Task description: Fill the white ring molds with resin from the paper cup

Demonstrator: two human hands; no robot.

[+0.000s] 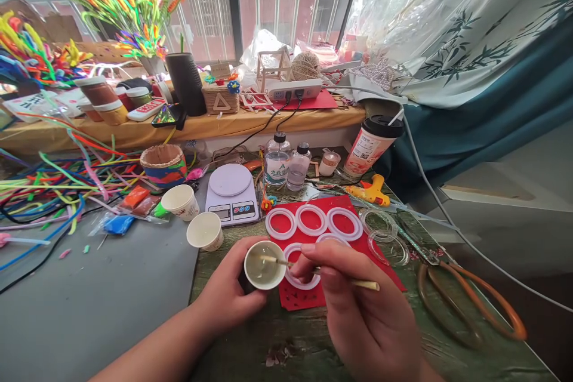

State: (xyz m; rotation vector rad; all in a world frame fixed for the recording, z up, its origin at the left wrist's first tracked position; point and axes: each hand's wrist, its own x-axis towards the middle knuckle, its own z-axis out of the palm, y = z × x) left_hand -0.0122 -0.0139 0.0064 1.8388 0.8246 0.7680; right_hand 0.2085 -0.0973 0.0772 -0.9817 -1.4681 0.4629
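My left hand [235,292] is wrapped round a white paper cup [265,282] that holds a clear liquid. Between the fingers of my right hand [362,298] is a thin wooden stick [367,285], its far end inside the cup. Behind my right hand lies a red sheet [290,301] bearing several white ring molds [311,219], some partly hidden by the hand. Two more paper cups [205,231] stand to the left, beside a digital scale [231,182] with nothing on its plate.
Two clear bottles [277,161] with black caps stand behind the scale. To the right are a yellow glue gun [373,191], clear rings [389,248], large scissors [487,298] and a lidded drink cup [369,149]. Coloured pipe cleaners [58,182] cover the left; a cable hangs at the right.
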